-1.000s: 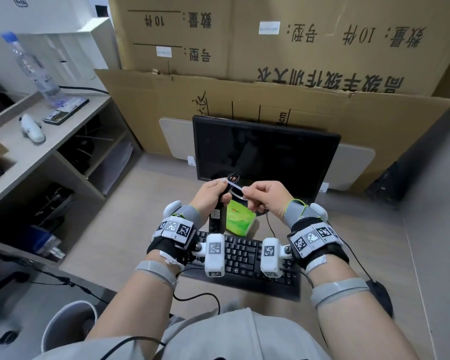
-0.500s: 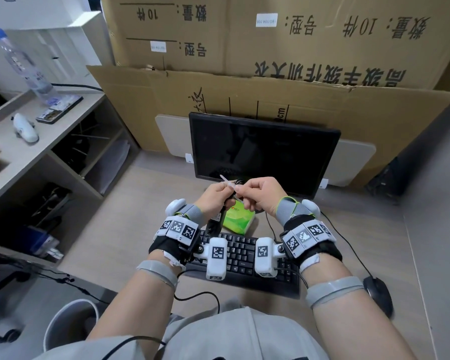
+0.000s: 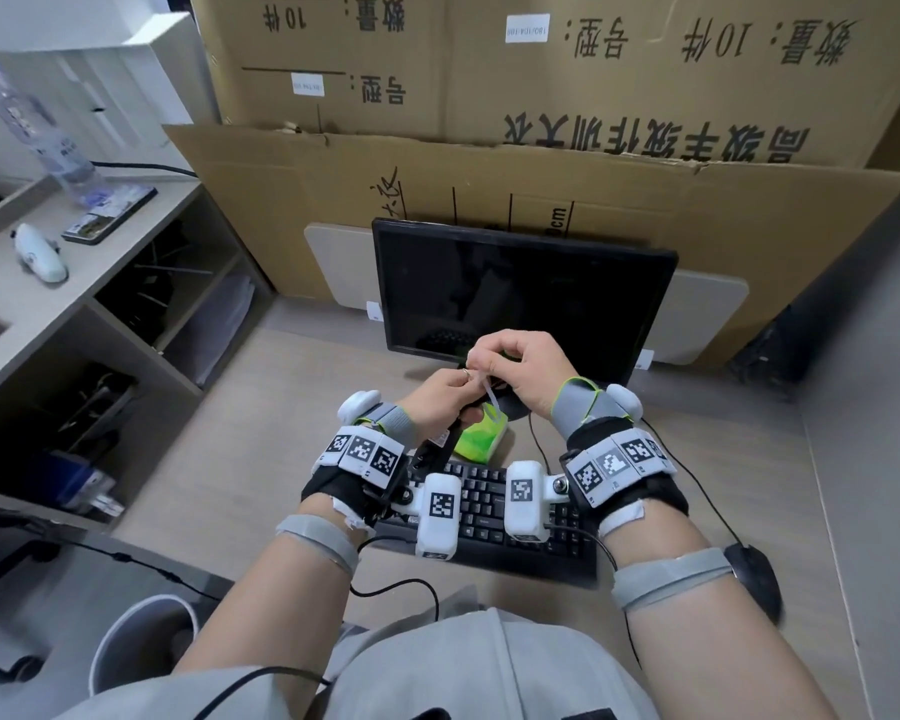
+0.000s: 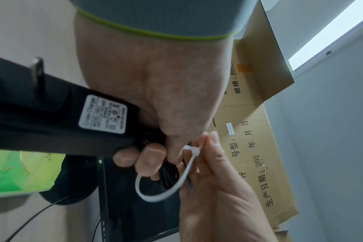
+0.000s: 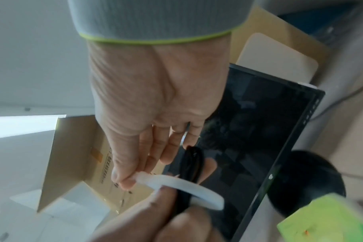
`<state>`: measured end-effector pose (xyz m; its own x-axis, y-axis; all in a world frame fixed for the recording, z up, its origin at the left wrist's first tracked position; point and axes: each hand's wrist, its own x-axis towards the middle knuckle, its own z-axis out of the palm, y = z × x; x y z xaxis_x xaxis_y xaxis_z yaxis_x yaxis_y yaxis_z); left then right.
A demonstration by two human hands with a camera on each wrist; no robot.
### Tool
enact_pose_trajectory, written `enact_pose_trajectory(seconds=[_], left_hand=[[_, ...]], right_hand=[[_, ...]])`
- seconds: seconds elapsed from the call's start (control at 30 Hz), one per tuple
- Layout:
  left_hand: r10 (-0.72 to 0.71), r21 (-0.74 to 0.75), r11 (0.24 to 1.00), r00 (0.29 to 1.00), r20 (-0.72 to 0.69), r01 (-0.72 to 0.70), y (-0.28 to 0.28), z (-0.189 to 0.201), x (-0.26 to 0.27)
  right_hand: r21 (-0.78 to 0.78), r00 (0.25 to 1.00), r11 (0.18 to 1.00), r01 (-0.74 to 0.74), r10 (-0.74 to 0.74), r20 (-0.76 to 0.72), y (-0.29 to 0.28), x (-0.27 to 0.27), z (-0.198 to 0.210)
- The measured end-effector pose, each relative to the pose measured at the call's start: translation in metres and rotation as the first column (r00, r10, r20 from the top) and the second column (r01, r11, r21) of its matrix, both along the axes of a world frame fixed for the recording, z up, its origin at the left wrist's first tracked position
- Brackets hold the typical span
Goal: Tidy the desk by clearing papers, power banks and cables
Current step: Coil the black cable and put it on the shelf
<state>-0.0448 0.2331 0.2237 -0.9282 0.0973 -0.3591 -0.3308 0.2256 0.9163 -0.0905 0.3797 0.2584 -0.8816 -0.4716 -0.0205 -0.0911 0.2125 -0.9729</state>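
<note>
- Head view: my left hand point(image 3: 440, 402) and right hand point(image 3: 523, 374) meet in the air over the counter point(image 3: 261, 459), in front of the monitor point(image 3: 523, 298) and above the keyboard point(image 3: 494, 504).
- My left fingers are clenched round the black charger point(image 4: 58, 117); its prong end points back toward my wrist, and its coiled cable point(image 4: 168, 176) sticks out past my knuckles.
- A white tie point(image 4: 166, 185) loops round that cable. My left thumb and my right fingertips both pinch it at its locking head point(image 4: 192, 149).
- Right wrist view: my right thumb and forefinger grasp the tie's end point(image 5: 142, 177); the other fingers hang loosely, holding nothing.
- The tie's loop is still slack, with a gap between band and cable.
- A green packet point(image 3: 481, 433) lies on the counter just under my hands, between the keyboard's far edge and the monitor's foot.
- A mouse point(image 3: 754, 574) sits near the counter's right edge, beside my right forearm; its wire runs back toward the monitor.
- Left of the keyboard the counter is bare up to the shelf unit point(image 3: 74, 324).
- Cardboard boxes point(image 3: 541, 163) close off the back, right behind the monitor.
</note>
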Motion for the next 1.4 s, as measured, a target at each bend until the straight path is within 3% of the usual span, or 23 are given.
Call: enact_pose_trajectory(seconds=[0.1,0.23,0.4,0.57,0.7,0.87,1.13,1.23,1.4], left_hand=[[0.046,0.012,0.999,0.999,0.027,-0.046,0.0,0.001,0.0],[0.099,0.101,0.99,0.994,0.033,-0.102,-0.002,0.005,0.004],[0.27,0.175,0.941,0.954,0.133,-0.29,-0.01,0.007,0.002],[0.228,0.131,0.964,0.973,0.036,-0.231,-0.014,0.004,0.004],[0.4,0.068,0.916,0.914,-0.063,-0.396,-0.028,-0.011,0.002],[0.503,0.059,0.864,0.863,-0.05,-0.5,-0.037,-0.017,0.003],[0.525,0.195,0.838,0.851,-0.034,-0.509,-0.045,-0.001,0.006],[0.579,0.263,0.779,0.814,0.045,-0.569,-0.05,0.007,0.005],[0.644,0.507,0.57,0.735,0.214,-0.647,-0.066,0.019,0.007]], right_hand=[[-0.219,0.996,0.973,0.073,-0.061,0.064,-0.001,-0.001,0.018],[-0.215,0.999,0.977,0.0,0.007,0.033,0.002,0.0,0.03],[-0.304,0.987,0.952,0.015,0.034,0.154,-0.002,0.005,0.029],[-0.31,0.969,0.949,-0.06,0.13,0.211,-0.001,0.006,0.031],[-0.255,0.968,0.963,-0.091,0.145,0.203,-0.006,0.01,0.024],[-0.146,0.976,0.972,-0.182,0.197,0.091,-0.021,0.017,0.019],[-0.234,0.985,0.971,-0.045,0.083,0.152,-0.027,0.009,0.018],[-0.19,0.985,0.982,0.019,0.015,0.174,-0.029,0.007,0.009],[0.015,0.958,0.997,-0.072,0.065,0.28,-0.05,0.016,-0.013]])
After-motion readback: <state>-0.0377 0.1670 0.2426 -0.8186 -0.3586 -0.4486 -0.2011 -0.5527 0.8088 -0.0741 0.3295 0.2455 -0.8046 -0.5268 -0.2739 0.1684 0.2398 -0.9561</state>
